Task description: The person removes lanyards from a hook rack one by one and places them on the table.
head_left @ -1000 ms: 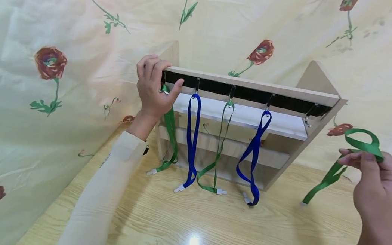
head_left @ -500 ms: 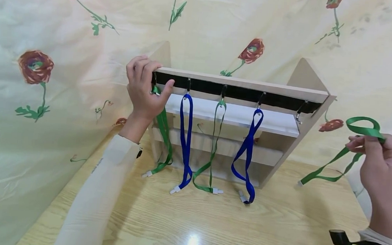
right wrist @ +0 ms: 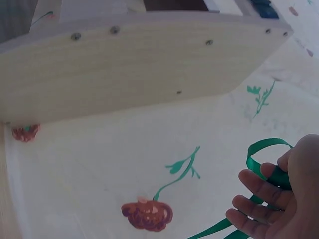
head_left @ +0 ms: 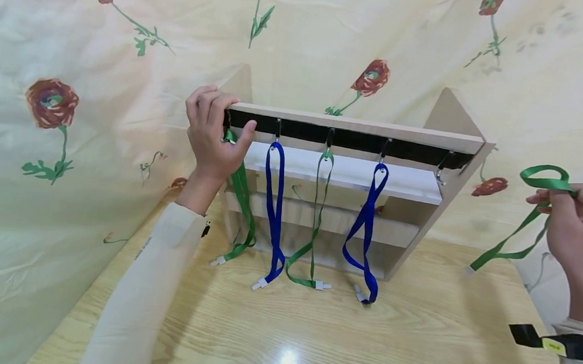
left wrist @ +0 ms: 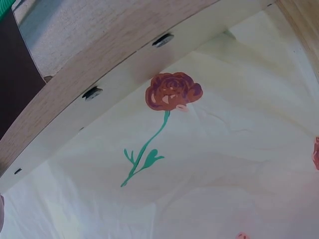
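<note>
My left hand (head_left: 214, 135) holds the left end of the wooden rack's top board (head_left: 355, 122), fingers over the edge and thumb in front. Out to the right of the rack, my right hand (head_left: 581, 227) pinches a green lanyard (head_left: 547, 182) near its loop; the strap and its pale clip dangle below. The right wrist view shows this lanyard (right wrist: 212, 229) between thumb and fingers. From hooks on a black strip (head_left: 356, 140) hang a green lanyard (head_left: 243, 193), a blue one (head_left: 273, 203), a thin green one (head_left: 315, 228) and another blue one (head_left: 368, 217).
Bare metal shows on the rightmost hook (head_left: 441, 171). Below the strip, the rack has a white shelf (head_left: 406, 183) and lower boards. It stands on a wood-grain table (head_left: 312, 333) against flowered cloth (head_left: 147, 6). Screw heads dot its side panel (right wrist: 139, 74).
My right hand has moved up and to the right with the green lanyard, whose strap has swung apart. My left hand keeps its place on the rack; the view has shifted slightly.
</note>
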`<state>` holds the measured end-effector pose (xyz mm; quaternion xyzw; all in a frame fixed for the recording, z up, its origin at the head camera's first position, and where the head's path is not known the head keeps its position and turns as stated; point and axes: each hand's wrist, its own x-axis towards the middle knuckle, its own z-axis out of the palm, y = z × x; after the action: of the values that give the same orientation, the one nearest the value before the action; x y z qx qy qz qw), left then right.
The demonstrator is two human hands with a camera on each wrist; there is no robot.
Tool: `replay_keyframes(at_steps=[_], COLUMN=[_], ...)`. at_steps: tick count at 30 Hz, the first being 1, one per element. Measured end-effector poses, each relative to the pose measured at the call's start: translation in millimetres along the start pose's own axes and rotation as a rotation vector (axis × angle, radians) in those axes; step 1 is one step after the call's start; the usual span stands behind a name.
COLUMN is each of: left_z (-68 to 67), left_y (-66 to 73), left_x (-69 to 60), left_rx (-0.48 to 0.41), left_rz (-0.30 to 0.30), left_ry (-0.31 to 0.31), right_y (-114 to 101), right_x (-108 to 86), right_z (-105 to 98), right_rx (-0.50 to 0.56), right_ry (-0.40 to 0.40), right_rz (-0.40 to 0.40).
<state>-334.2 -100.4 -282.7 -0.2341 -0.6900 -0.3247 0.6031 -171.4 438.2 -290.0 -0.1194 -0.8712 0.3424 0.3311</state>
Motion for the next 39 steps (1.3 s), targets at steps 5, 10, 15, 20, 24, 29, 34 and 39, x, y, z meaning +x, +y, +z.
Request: replay_keyframes(at_steps=[5,10,15,20,24,29,34,39], left_z=[-0.3,0.2,0.2,0.6,0.5,0.2,0.3,0.1], left_y=[0.1,0.6,0.3,0.5,0.8,1.2,0.7,0.1], left_x=[0.7,1.4,0.7,1.0,1.1,1.1,1.2,1.6], left_rx=[-0.005,-0.012,-0.012,-0.012,-0.017,-0.027,-0.043,-0.057], left_rz=[0.004,0.003,0.002,0.002,-0.004,-0.003,0.004,0.006], left_ry=[0.003,0.004,0.002,0.002,0.003,0.008,0.017,0.017], right_y=[10.2,19.3,27.7,38.2,47.1,57.6,67.6,78.7], right_x=[13.1,29.4,40.9,50.5,57.9,58.3,52.6,46.1], right_z=[-3.9,-8.7,-9.6,-10.8,-10.1,-7.7,-3.7,0.6], right_rx=[-0.061,-0.111,-0.104,-0.053,0.093,0.130,0.038,0.020], right_ry=[-0.021,-0.072,-0.084,-0.074,-0.030,-0.026,-0.081,-0.159], right_rz=[0.019,0.020,0.045,0.030,0.002,0.024,0.077,0.103])
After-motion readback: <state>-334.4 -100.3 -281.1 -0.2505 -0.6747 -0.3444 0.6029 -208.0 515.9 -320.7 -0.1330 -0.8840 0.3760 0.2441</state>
